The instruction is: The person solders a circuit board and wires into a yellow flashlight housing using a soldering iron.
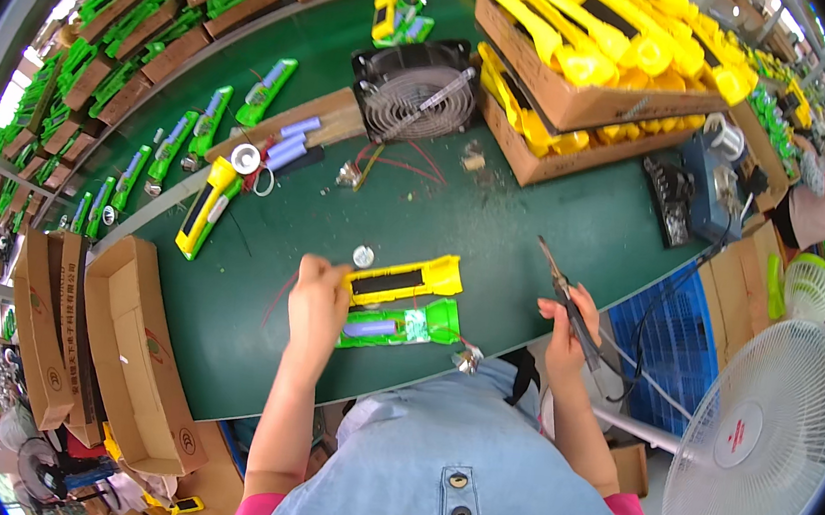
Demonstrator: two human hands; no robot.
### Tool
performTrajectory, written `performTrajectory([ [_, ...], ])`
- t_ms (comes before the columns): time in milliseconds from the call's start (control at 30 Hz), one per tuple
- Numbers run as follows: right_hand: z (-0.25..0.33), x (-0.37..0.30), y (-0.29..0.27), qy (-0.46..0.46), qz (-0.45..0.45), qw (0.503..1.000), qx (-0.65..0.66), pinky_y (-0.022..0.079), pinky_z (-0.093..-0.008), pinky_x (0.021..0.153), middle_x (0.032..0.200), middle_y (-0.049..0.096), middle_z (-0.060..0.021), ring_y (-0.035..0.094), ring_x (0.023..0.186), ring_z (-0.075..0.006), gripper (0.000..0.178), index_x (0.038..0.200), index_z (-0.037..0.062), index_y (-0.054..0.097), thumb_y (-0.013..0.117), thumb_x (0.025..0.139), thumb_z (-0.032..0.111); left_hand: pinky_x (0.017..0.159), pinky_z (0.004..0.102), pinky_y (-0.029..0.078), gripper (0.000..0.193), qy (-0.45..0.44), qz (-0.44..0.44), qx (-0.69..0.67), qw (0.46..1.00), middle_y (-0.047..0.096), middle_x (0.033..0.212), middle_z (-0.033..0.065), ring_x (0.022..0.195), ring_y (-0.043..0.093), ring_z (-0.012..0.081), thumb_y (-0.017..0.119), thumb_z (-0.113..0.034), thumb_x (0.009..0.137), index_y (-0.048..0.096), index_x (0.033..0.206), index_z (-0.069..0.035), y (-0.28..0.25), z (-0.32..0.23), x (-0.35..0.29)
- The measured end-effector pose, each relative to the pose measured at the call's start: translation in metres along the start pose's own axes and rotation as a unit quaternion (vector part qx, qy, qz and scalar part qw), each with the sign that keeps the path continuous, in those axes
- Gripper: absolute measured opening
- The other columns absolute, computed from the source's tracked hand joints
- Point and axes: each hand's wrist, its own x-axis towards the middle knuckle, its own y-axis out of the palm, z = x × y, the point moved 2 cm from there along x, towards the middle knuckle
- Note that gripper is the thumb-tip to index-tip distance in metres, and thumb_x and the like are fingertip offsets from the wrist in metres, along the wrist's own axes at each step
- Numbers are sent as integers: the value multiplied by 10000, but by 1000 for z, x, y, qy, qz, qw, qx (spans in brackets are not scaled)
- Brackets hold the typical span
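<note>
My right hand [571, 325] grips a soldering iron [569, 299] by its dark handle, its tip pointing up and left over the green tabletop. Fingers bent together, my left hand [318, 298] is at the left end of a yellow flashlight shell half [405, 282] with a black panel. What its fingertips pinch is hidden. Just below lies an open green shell half [446, 321] holding a purple battery cell [370, 328] and a small circuit board [415, 325]. A wired silver lamp reflector [467, 359] sits off its right end. Another round reflector [363, 255] lies above the yellow half.
Beyond are a black cooling fan [414, 97], loose battery cells [288, 149] and a yellow-green flashlight [207, 206]. Boxes of yellow shells [590, 95] stand far right, near a blue soldering station [711, 193]. An empty carton [135, 359] is left; a white fan [755, 444] stands right.
</note>
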Motion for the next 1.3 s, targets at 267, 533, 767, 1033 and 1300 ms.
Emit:
performTrajectory([
  [267, -29, 14, 0, 45, -46, 997, -35, 274, -400, 1013, 796, 673, -93, 624, 659, -136, 186, 1032, -15, 499, 514, 849, 16, 837, 418, 383, 483, 129, -45, -96, 986, 547, 1081, 169, 1015, 514, 342, 757, -48, 604, 389, 916, -55, 6, 1, -59],
  [533, -48, 9, 3, 17, -27, 993, -116, 468, -252, 724, 869, 637, -131, 589, 657, -121, 238, 1110, -28, 454, 483, 886, 46, 745, 398, 433, 514, 129, -85, -77, 985, 555, 965, 144, 857, 529, 328, 783, -75, 569, 391, 901, -64, -84, 26, 48],
  [767, -38, 6, 3, 21, -31, 989, -144, 464, -281, 797, 867, 631, -142, 599, 654, -127, 225, 1087, -23, 466, 481, 864, 6, 622, 426, 421, 461, -9, -201, 42, 979, 534, 787, 189, 718, 541, 377, 691, -285, 720, 333, 923, -81, -96, 149, 277],
  [1033, -20, 20, 10, 45, -27, 982, -180, 291, -421, 1003, 782, 657, -112, 617, 648, -147, 190, 1014, 3, 481, 493, 827, -27, 756, 444, 474, 657, -206, -20, 134, 969, 604, 988, 229, 883, 597, 385, 585, -596, 725, 530, 978, 8, -17, 255, 371],
  [1300, -15, 24, 11, 57, -51, 980, -184, 269, -474, 1002, 746, 664, -89, 647, 665, -175, 154, 947, 18, 497, 520, 804, -33, 860, 449, 422, 410, -72, -38, 230, 970, 556, 1087, 223, 980, 542, 371, 447, -350, 873, 551, 1113, -33, -31, 329, 374],
])
